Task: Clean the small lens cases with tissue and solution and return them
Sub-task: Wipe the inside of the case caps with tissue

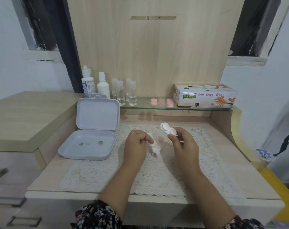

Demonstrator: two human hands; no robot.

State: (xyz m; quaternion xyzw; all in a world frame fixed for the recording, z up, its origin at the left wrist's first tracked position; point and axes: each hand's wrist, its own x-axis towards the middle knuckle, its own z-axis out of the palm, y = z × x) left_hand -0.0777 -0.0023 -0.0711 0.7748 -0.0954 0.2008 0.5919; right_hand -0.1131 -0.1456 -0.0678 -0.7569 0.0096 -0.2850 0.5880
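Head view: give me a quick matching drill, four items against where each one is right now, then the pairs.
Items:
1. white lens case
2. tissue box
3. pink caps
4. grey box

Places:
A. lying open at the left of the lace mat
B. right end of the glass shelf
C. held up in the right hand
D. on the glass shelf, between the clear bottles and the tissue box

Pairs: 1-C, 2-B, 3-D, 4-A

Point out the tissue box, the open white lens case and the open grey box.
tissue box [206, 96], head view, front face.
white lens case [167, 128], head view, between its two cups.
grey box [89, 146], head view, bare tray floor.
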